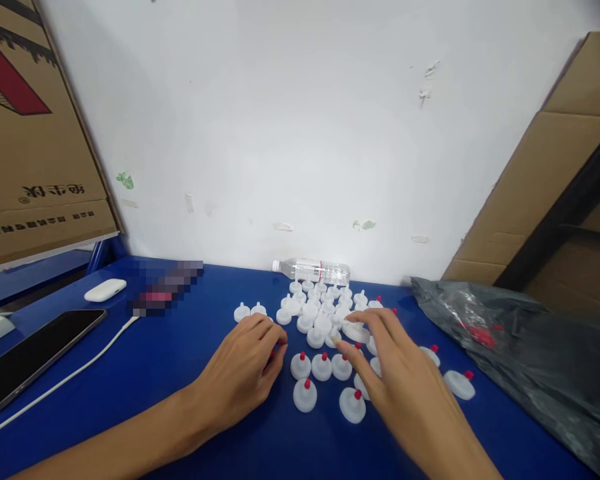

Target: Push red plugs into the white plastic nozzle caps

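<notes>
My left hand (pixel 245 360) is curled with its fingertips together. Small bits of red show at its fingers, which look like red tip caps. My right hand (pixel 400 373) has its thumb and fingers around a white nozzle lid (pixel 356 332) at the near right of a heap. That heap of plain white nozzle lids (pixel 310 310) lies in front of me, several of them overlapping. Nearer me are several white lids with red tips, among them one lid (pixel 305 396) and another lid (pixel 353 405). Two plain lids (pixel 241 312) stand just beyond my left hand.
A clear plastic bottle (pixel 313 271) lies against the wall behind the heap. On the left are a phone (pixel 35 353), a white earbud case (pixel 105 290), a white cable (pixel 85 370) and a pixelated object (pixel 167 290). A grey plastic bag (pixel 540 373) covers the right side.
</notes>
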The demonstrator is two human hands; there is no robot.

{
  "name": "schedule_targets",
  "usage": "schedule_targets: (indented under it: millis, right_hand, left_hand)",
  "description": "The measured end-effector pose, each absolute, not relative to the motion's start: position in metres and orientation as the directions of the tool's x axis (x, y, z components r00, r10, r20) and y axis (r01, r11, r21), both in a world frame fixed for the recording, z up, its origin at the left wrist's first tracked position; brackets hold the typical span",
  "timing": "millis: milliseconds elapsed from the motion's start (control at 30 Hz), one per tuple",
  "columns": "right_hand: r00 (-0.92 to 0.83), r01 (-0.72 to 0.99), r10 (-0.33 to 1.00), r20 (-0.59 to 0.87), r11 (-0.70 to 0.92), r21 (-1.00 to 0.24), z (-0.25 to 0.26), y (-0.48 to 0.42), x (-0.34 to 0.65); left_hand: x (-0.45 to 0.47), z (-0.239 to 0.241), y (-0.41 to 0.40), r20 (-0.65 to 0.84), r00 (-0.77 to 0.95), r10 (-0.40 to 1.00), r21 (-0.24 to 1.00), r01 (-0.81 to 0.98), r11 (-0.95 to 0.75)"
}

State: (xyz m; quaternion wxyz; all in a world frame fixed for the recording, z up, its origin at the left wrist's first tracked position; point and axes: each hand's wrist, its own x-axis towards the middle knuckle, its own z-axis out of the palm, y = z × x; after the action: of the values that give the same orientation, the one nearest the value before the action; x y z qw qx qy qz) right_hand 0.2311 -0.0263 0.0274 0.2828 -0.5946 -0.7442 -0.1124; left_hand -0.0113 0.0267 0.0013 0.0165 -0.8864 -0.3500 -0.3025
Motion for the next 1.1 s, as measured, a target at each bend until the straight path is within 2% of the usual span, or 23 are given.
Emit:
schedule_targets:
  millis: [133,233,433,767,967,1100]
  right_hand:
    - [-0.285,0.854,0.8,0.528,0.461,-0.239,0.037,-0.032,0.224]
    - [-0.38,0.793,0.78,0.497,0.551,-0.259,0.037,-0.036,0.217]
    - [-0.335,0.802,0.821,0.462,0.506,-0.318,0.03,-0.034,0.218]
    - [-0.354,0.77,0.837,0.417,0.514,-0.378,0.035,-0.039,0.211]
    - [-0.356,0.764,0.84,0.41,0.514,-0.389,0.037,-0.042,0.211]
    - [-0.337,0.749,0.845,0.415,0.507,-0.425,0.04,-0.044,0.208]
  left_hand:
    - [-0.011,0.001,0.025,0.628,0.531,0.568,0.249,0.555,-0.794]
    - [-0.011,0.001,0.025,0.68,0.52,0.517,0.246,0.502,-0.829]
    - [-0.012,0.003,0.027,0.753,0.528,0.392,0.138,0.455,-0.88]
    - [-0.012,0.002,0.027,0.82,0.51,0.26,0.109,0.307,-0.945]
    - [-0.011,0.004,0.026,0.805,0.534,0.258,0.117,0.284,-0.952]
    - [-0.011,0.006,0.026,0.77,0.559,0.306,0.117,0.347,-0.93]
